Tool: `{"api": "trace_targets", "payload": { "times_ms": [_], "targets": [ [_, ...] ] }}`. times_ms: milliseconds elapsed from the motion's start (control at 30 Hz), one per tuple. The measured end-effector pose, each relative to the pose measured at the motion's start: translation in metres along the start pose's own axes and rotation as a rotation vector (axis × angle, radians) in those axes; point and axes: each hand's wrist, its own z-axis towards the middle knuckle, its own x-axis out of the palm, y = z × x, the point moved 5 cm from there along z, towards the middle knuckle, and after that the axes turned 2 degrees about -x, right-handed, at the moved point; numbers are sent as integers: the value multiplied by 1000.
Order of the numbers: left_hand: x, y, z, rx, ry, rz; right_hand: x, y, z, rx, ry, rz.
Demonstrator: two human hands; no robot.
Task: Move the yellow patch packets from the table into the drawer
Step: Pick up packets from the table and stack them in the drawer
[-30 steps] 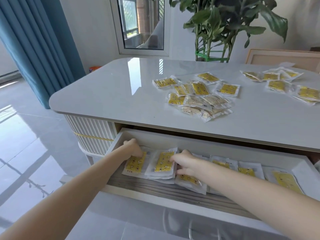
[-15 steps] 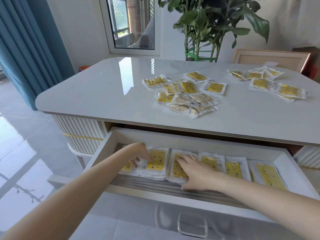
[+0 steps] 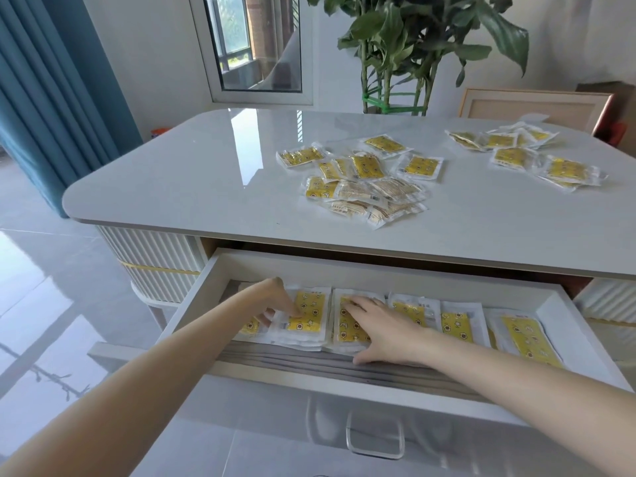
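Yellow packets (image 3: 309,313): left hand (image 3: 275,302) pinches, right hand (image 3: 385,330) presses.

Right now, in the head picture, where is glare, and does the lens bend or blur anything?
Head view: a bright window reflection streaks the table top; the glossy floor also mirrors light. Head view: the wide lens tilts the curtain and the window frame. Head view: the drawer packets look sharp; print on the table packets is unreadable.

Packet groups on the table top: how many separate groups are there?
2. The middle group lies near the centre of the table; the right group lies toward its far right edge. Packets overlap in both, so some may be hidden.
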Motion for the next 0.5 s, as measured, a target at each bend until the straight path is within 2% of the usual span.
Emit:
{"api": "trace_targets", "payload": {
  "times_ms": [200,367,500],
  "targets": [
    [-18,-10,-24,111,-70,93,-35,7,-24,17,-74,136],
    [-32,-25,-59,268,-66,112,-71,7,-54,49,-273,287],
    [-46,-50,-93,416,-103,2,-107,-2,-76,67,-493,410]
  ]
}}
